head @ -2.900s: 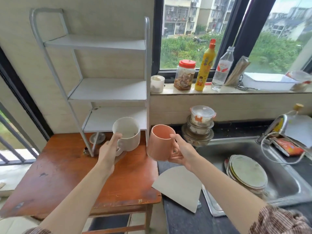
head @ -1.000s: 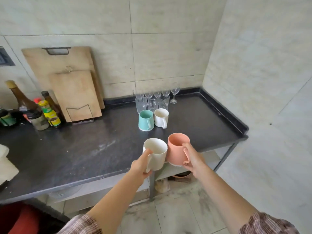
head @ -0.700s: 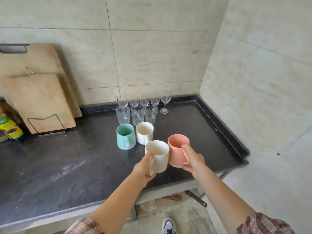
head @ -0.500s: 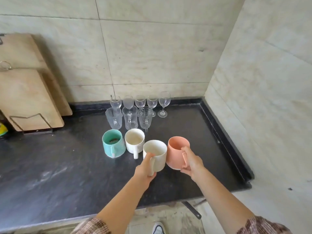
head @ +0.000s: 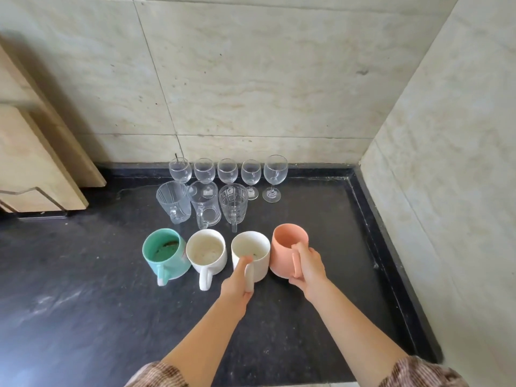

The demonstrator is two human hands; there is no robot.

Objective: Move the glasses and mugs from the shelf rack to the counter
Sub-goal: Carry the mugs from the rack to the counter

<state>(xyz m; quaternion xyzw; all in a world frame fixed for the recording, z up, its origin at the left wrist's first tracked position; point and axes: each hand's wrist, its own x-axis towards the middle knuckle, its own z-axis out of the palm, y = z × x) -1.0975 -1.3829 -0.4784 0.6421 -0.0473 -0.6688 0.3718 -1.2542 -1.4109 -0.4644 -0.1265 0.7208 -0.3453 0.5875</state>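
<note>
My left hand [head: 236, 283] grips the handle of a white mug [head: 250, 252], thumb over its rim. My right hand [head: 307, 268] holds a pink mug [head: 286, 248] by its handle. Both mugs are low over or on the black counter [head: 83, 317]; I cannot tell if they touch it. They line up to the right of another white mug [head: 206, 254] and a green mug [head: 164, 254]. Behind them stand three glass mugs [head: 205, 205], and several wine glasses [head: 227, 171] by the wall. The shelf rack is out of view.
Wooden cutting boards [head: 36, 152] lean on the tiled wall at the left. A tiled side wall [head: 446, 163] closes the counter on the right, along a raised black edge [head: 391, 261]. The counter's front edge runs just below my forearms.
I carried both mugs from the shelf rack to the counter. In the last half second they went down and forward into line beside the white and green mugs.
</note>
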